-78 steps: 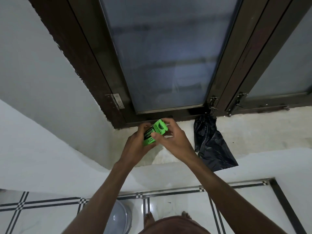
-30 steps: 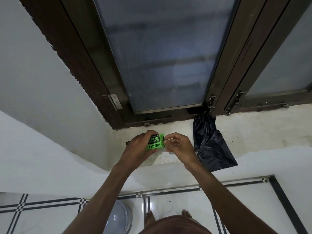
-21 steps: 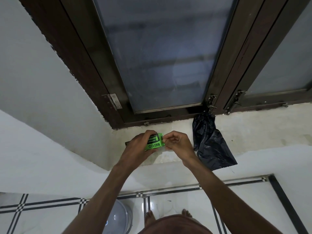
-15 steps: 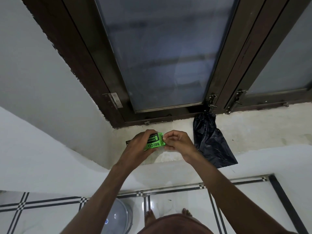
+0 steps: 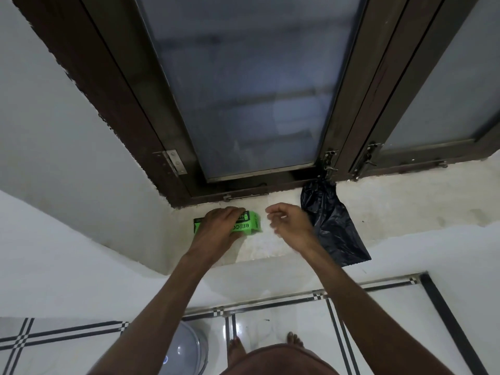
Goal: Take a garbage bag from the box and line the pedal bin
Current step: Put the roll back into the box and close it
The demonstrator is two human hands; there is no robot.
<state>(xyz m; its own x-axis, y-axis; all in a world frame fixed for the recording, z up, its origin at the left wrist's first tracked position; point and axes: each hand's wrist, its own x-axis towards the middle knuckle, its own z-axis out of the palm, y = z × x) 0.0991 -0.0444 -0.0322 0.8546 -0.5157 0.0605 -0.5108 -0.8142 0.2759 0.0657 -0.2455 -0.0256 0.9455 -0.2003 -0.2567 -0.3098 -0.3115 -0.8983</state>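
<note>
Left hand (image 5: 219, 230): laid palm-down over the bright green cardboard garbage-bag box (image 5: 247, 223), fingers curled on its top, pressing it to the pale plastered window sill (image 5: 405, 209). Right hand (image 5: 290, 224): free, fingers loosely curled on nothing, just beside the box's open end. Risk: no bag is visibly drawn out; a one-handed tug may slide the light box along the sill or tear the film. Adjacent: crumpled black plastic bag (image 5: 331, 226) hanging from the window latch (image 5: 328, 163), near the right wrist, liable to be snagged. Below: translucent domed lid (image 5: 186, 350), probably the pedal bin, on white floor tiles (image 5: 284, 320) beside bare feet; it is unlined, as far as shows.
</note>
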